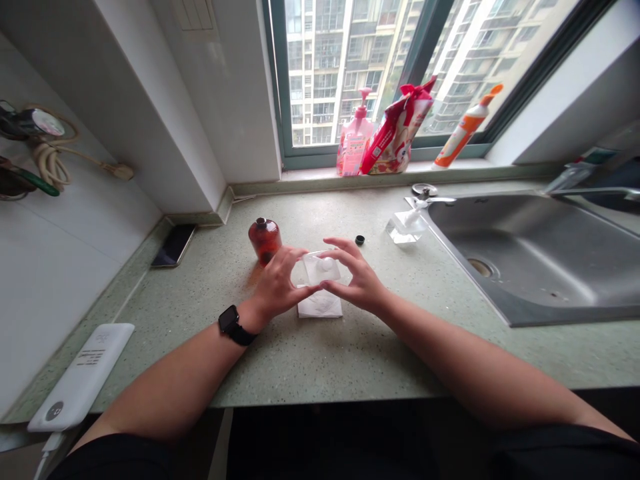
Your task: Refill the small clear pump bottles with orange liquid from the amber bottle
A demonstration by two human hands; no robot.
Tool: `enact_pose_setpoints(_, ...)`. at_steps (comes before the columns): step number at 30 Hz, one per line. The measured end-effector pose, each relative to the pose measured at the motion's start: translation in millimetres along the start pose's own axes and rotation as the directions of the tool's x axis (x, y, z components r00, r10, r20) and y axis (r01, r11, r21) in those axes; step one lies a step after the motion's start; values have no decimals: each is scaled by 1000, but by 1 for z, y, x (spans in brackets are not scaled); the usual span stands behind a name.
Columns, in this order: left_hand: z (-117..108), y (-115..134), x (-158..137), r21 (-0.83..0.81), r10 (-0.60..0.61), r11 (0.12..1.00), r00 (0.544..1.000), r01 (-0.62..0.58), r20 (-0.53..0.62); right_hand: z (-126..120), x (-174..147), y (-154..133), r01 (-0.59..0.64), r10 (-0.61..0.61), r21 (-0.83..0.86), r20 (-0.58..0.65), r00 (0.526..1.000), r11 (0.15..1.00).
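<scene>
Between my two hands is a clear, square-sided container (313,270) with a round whitish spot on its face. My left hand (280,280) grips its left side, fingers on the far edge and thumb on the near edge. Around the right side curves my right hand (357,277), with the thumb tip close to the left thumb and some fingers raised. Below the container lies a folded white tissue (321,305) on the counter. An uncapped amber bottle (265,237) stands just beyond my left hand. A small black cap (360,240) lies past my right fingers.
A clear pump dispenser piece (407,225) rests by the steel sink (510,313). A phone (174,245) and a white power bank (85,373) lie to the left. On the windowsill are a pink pump bottle (356,143), a red bag (400,133) and an orange-white bottle (463,137).
</scene>
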State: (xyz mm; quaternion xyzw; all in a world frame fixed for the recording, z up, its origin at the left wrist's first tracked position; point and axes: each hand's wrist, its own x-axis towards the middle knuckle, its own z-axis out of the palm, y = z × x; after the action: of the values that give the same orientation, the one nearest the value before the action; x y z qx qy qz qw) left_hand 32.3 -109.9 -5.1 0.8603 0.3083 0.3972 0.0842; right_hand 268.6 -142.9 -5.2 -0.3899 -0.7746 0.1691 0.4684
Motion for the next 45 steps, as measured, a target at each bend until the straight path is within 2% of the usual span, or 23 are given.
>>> enact_pose_setpoints(5,2,0,-1,-5,-1,1000,999,1,34,4,2,1,-38,37,-8,-49,998,999)
enact_pose_setpoints(10,0,0,-1,-12,-36,999,999,37,39,-8,5,0,-45,42,-28,-107,993,999)
enact_pose_setpoints(16,-2,2,0,-3,-4,1000,999,4,49,-14,6,-2,44,-47,-45,-66,997,998)
enact_pose_setpoints(24,-3,2,0,24,13,1000,999,-14,44,-20,10,-9,84,-89,-58,-91,992,995)
enact_pose_setpoints(33,-6,4,1,29,-8,1000,999,7,44,-44,12,-8,-18,19,11,-161,987,1000)
enact_pose_setpoints(38,-7,3,1,2,-28,1000,999,28,44,-59,15,-7,28,-41,-97,-133,990,995)
enact_pose_setpoints(45,-8,4,1,3,-51,999,998,51,42,-72,17,-5,91,-97,-241,-14,995,966)
